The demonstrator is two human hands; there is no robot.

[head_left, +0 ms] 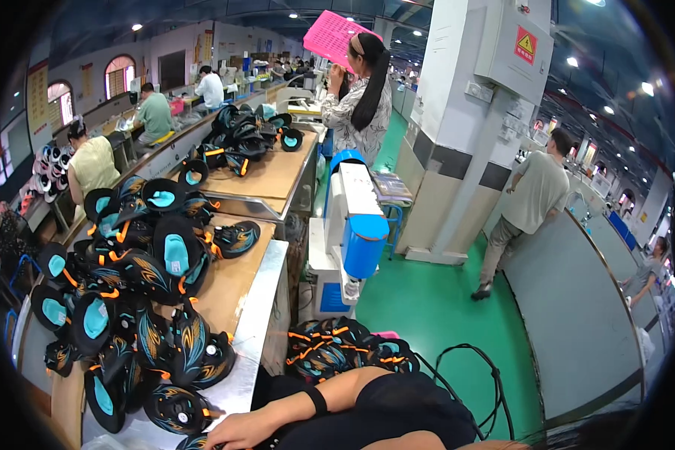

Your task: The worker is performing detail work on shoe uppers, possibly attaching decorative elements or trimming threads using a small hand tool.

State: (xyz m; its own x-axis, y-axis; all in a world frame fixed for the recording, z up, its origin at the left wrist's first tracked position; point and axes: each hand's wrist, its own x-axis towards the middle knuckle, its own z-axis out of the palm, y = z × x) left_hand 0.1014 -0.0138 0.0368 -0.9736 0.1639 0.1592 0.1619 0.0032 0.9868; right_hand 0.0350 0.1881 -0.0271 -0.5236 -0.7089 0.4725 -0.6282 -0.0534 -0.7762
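My right hand [241, 431] comes in at the lower edge, on the near end of a metal-edged work table [259, 300], with a black band around the wrist. Its fingers are partly cut off by the frame, beside a black shoe upper [176, 409] with orange and teal markings. Whether they grip anything is hidden. My left hand is out of view. A large heap of similar shoe uppers [139, 270] covers the table, several with teal undersides turned outward.
More shoe uppers [352, 345] are piled low beside the table. Beyond stands a white and blue machine [360, 217]. Black cables [495, 375] loop over the green floor [450, 322]. A person carries a pink crate [337, 36]; another person [532, 187] is by a grey partition [577, 307].
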